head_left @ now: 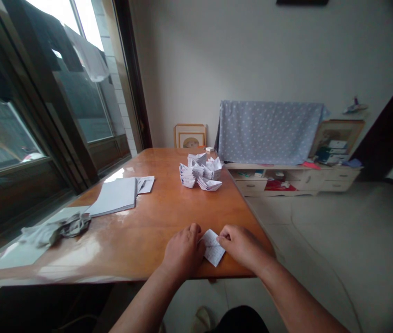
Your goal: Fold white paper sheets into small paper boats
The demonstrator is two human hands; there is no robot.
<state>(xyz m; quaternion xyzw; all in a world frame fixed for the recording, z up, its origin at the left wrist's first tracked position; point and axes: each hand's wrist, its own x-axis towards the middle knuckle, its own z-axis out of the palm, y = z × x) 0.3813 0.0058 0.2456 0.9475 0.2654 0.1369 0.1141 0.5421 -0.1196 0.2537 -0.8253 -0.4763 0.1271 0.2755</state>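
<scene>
A glossy orange-brown wooden table (162, 217) fills the middle of the view, running alongside a dark-framed glass window (78, 97), with dark and white clothes (89, 58) hanging beyond the glass. Behind it rises a plain off-white wall (224, 60), and pale grey floor tiles (307, 236) spread to the right.

At the near table edge, a small white sheet of handwritten paper (212, 248) lies tilted between the left hand (183, 249) and the right hand (241, 247), touching both. The curled fingers (193, 229) of the left hand press against its upper left side, while the bent fingertips (221, 238) of the right hand hold its upper edge; neither hand is open flat.

Farther along the table stands a cluster of small white folded paper boats (199, 172). To the left lie a pale grey paper pad (113, 196), loose white sheets (146, 184) and a crumpled grey cloth (56, 230).

Against the wall, a blue polka-dot cloth (269, 132) drapes over a low cream cabinet (286, 184), whose open compartment holds a red item (279, 186) that is hard to identify.
</scene>
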